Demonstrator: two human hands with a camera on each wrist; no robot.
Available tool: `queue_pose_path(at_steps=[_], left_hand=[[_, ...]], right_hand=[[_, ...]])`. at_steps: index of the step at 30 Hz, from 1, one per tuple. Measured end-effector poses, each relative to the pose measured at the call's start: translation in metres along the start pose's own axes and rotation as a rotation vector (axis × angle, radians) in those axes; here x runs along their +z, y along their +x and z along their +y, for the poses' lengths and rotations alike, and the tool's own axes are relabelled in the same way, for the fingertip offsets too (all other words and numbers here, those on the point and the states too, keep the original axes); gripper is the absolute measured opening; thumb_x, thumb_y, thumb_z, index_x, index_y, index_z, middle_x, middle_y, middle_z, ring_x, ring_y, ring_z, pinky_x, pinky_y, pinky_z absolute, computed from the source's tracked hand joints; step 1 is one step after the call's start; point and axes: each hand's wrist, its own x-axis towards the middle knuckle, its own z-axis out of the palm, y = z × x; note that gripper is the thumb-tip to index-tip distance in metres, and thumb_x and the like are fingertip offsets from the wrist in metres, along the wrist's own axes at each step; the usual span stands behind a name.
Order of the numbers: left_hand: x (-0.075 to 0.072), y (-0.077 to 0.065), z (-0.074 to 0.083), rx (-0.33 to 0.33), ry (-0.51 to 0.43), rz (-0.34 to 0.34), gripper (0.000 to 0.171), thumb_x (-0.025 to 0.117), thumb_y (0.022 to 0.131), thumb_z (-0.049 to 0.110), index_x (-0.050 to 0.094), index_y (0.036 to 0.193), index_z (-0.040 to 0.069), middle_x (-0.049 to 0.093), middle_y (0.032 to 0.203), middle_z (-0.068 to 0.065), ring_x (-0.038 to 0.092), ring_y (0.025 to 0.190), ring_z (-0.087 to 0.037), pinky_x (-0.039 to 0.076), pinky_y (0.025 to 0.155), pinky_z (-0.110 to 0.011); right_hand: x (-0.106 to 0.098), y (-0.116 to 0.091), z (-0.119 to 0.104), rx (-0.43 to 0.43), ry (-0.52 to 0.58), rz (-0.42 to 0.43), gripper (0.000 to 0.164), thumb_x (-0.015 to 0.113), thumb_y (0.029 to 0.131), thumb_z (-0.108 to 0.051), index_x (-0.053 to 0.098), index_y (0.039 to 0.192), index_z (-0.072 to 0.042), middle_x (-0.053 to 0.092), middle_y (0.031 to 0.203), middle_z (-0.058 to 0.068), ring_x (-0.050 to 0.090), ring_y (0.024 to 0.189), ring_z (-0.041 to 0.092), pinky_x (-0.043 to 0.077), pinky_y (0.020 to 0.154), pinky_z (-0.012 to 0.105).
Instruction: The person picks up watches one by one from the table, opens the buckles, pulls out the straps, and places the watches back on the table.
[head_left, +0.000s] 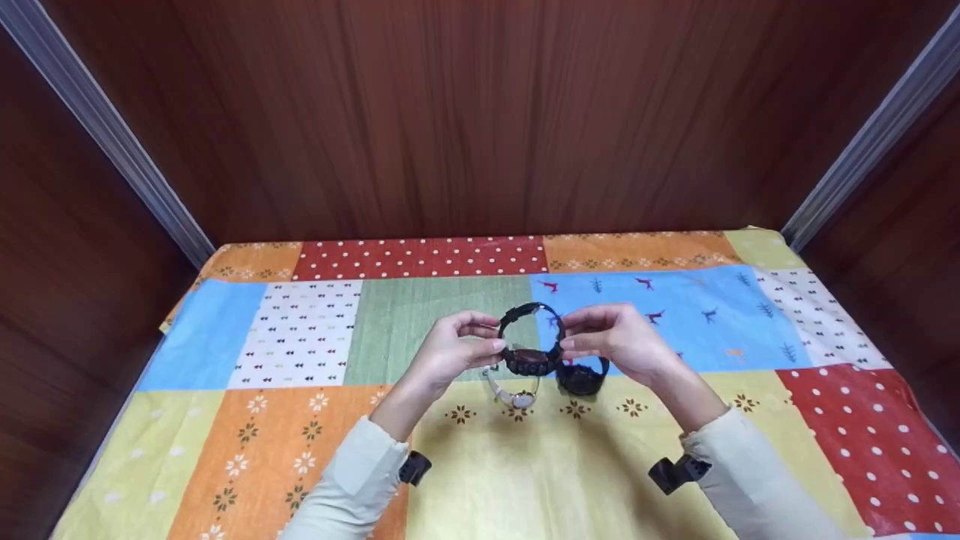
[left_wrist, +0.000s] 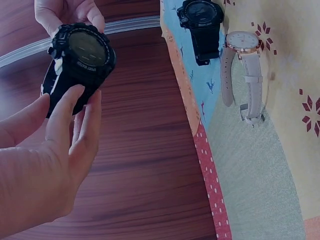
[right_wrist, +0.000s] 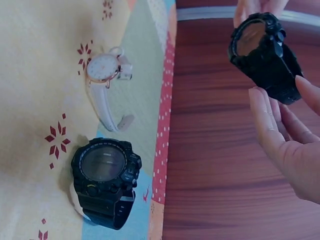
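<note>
Between both hands a black digital wristwatch [head_left: 529, 363] is held up above the table, its strap forming a loop and its round face toward the person. My left hand [head_left: 450, 351] pinches the strap on the left side with thumb and fingers. On the opposite side my right hand [head_left: 619, 341] pinches the strap the same way. Below them on the cloth lies a white-strapped watch [left_wrist: 243, 42] with a rose-gold rim and pale dial. Beside it, to the right in the head view, rests a second black digital watch [right_wrist: 103, 165].
A patchwork-print tablecloth [head_left: 300, 442] covers the table. Dark wood panels [head_left: 480, 120] stand behind and at both sides, with metal strips [head_left: 120, 142] at the corners. Each forearm wears a small black camera [head_left: 415, 468] near the sleeve cuff.
</note>
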Motion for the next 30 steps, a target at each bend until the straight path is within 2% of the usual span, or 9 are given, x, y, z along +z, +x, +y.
queue_pose_path(at_steps=[4,6,14,20,30], left_hand=[[0.0,0.0,-0.002,0.015,0.037,-0.006,0.032,0.061,0.079,-0.012,0.053,0.109,-0.013,0.056,0.093,-0.016,0.061,0.075,-0.015,0.052,0.075,-0.031],[0.001,0.0,-0.002,0.028,0.063,-0.006,0.032,0.062,0.077,-0.012,0.054,0.108,-0.013,0.057,0.093,-0.016,0.061,0.075,-0.014,0.052,0.075,-0.031],[0.003,0.002,-0.009,0.072,0.175,0.015,0.03,0.065,0.075,-0.01,0.058,0.105,-0.01,0.06,0.097,-0.019,0.061,0.081,-0.018,0.052,0.071,-0.03],[0.004,0.003,-0.012,0.1,0.209,0.025,0.029,0.066,0.074,-0.011,0.059,0.103,-0.01,0.061,0.095,-0.016,0.062,0.083,-0.021,0.052,0.07,-0.029],[0.004,0.002,-0.013,0.131,0.249,0.029,0.027,0.067,0.074,-0.009,0.061,0.101,-0.008,0.064,0.094,-0.016,0.062,0.084,-0.022,0.052,0.07,-0.029]], right_hand=[[0.0,0.0,0.001,-0.023,-0.132,0.008,0.038,0.066,0.078,0.004,0.054,0.111,0.016,0.066,0.087,0.012,0.066,0.075,0.018,0.052,0.075,0.033],[0.0,0.0,0.001,-0.038,-0.158,0.008,0.036,0.067,0.077,0.005,0.055,0.109,0.015,0.067,0.086,0.012,0.065,0.075,0.017,0.052,0.075,0.031],[0.001,0.001,0.005,-0.082,-0.17,0.007,0.03,0.067,0.074,0.01,0.058,0.103,0.015,0.066,0.083,0.013,0.064,0.074,0.015,0.052,0.073,0.029],[0.001,0.003,0.008,-0.08,-0.17,0.008,0.031,0.067,0.073,0.011,0.056,0.102,0.017,0.065,0.083,0.013,0.063,0.074,0.016,0.052,0.073,0.029],[0.0,0.004,0.011,-0.062,-0.194,0.014,0.031,0.069,0.071,0.01,0.059,0.1,0.014,0.066,0.083,0.011,0.063,0.076,0.015,0.052,0.071,0.028]])
